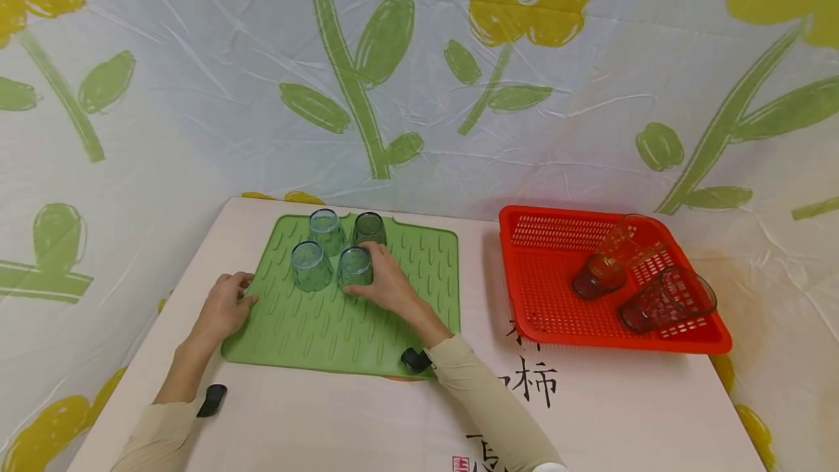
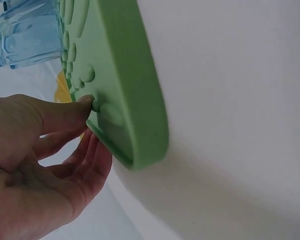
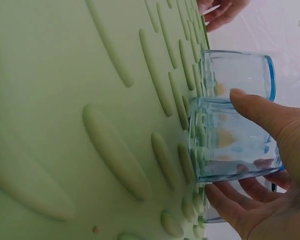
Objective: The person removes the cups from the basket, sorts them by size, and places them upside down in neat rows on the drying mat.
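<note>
A green ridged drying mat [image 1: 308,337] lies on the table. My right hand [image 1: 390,279] holds a blue-tinted glass [image 1: 352,269] standing on it, thumb on the near side and fingers on the far side; in the right wrist view the glass [image 3: 234,142] sits between them. Left of it stands a second bluish glass [image 1: 311,273], with another [image 1: 327,230] behind. A darker grey glass [image 1: 369,226] is at the back. At the mat's left edge, my left hand [image 1: 224,306] pinches the raised rim [image 2: 140,120], thumb on top; some fingertips are hidden.
To the right is a red perforated plastic basket [image 1: 623,343]. Two tall clear glasses, one leaning at the back [image 1: 599,277] and one lying in front [image 1: 665,302], are inside it. Behind the table hangs a flower-printed cloth [image 1: 419,115]. Black characters [image 1: 536,382] mark the tablecloth.
</note>
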The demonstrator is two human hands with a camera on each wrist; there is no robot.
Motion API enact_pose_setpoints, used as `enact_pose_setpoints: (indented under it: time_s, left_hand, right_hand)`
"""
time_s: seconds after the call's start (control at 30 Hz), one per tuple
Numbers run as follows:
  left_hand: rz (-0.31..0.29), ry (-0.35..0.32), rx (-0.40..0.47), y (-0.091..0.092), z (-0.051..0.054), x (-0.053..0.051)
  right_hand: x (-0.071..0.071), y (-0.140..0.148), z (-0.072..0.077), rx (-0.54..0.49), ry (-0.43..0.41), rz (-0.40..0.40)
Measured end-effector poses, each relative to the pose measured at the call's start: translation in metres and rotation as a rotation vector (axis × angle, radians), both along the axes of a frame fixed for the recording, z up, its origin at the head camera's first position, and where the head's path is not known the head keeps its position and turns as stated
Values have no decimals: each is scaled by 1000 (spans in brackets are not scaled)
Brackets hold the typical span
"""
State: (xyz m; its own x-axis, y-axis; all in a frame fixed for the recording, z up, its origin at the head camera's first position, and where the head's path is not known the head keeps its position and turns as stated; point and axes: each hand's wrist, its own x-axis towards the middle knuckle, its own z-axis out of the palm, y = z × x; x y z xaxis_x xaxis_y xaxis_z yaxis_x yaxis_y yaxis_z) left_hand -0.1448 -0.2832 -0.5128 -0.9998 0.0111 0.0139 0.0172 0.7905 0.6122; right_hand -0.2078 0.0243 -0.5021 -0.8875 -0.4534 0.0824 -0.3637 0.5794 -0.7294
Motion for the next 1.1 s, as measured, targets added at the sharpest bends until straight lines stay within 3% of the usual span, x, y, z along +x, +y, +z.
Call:
enact_pose_setpoints:
  time_s: [0.3,0.83,1.1]
  left_hand:
    - [-22,26,6,1,-5,0]
    - [-25,27,14,-4,-5,0]
    - [-18,52,8,-6,-8,-1]
  right_hand:
    - [6,13,7,24,7,2]
    - [18,52,54,53,25,21]
    - [15,79,73,77,95,-6]
